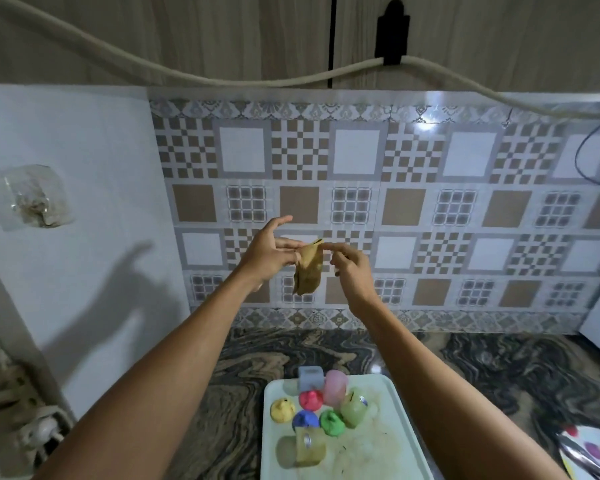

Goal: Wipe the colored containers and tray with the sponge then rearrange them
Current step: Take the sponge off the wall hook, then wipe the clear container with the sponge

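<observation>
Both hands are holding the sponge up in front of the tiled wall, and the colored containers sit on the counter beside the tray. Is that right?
Not quite. The head view shows the colored containers sitting on the tray, not on the counter beside it. The rest holds: left hand and right hand hold the sponge up in front of the tiled wall.

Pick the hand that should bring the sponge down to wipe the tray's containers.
Right, probably. The right hand and left hand both pinch the sponge in the air, but the tray lies nearer the right forearm, so it has the straighter drop.
</observation>
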